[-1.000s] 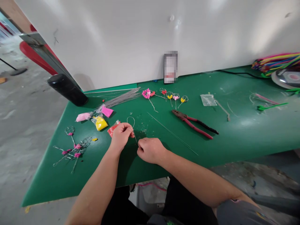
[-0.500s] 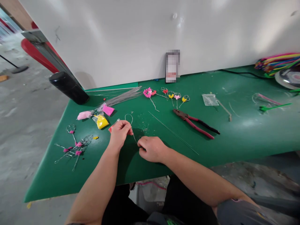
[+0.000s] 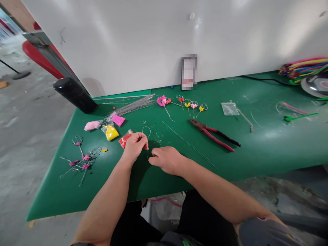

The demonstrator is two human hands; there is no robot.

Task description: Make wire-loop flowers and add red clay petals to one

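Note:
My left hand (image 3: 135,145) pinches a thin wire (image 3: 150,130), whose loop bends up above the fingertips. The wire's lower end runs down to my right hand (image 3: 166,160), where the curled thumb and forefinger close on it. Beside my left hand lies a small bag of red beads or clay (image 3: 125,138), partly covered by that hand. To the right, two straight wires (image 3: 189,145) lie flat on the green table (image 3: 164,186). Pliers with red and black handles (image 3: 211,135) rest farther right.
Small wire flowers (image 3: 192,105) stand in a row near the back, with a pink one (image 3: 162,100) beside them. Yellow (image 3: 110,132) and pink bags (image 3: 118,119) lie left, near a wire bundle (image 3: 135,106). Pink-marked wire pieces (image 3: 85,159) sit front left. A phone (image 3: 188,73) leans on the white board.
My left hand has shifted slightly right and down, uncovering more of the red bag. The wire loop moved right with it, and the wire between my hands now bows.

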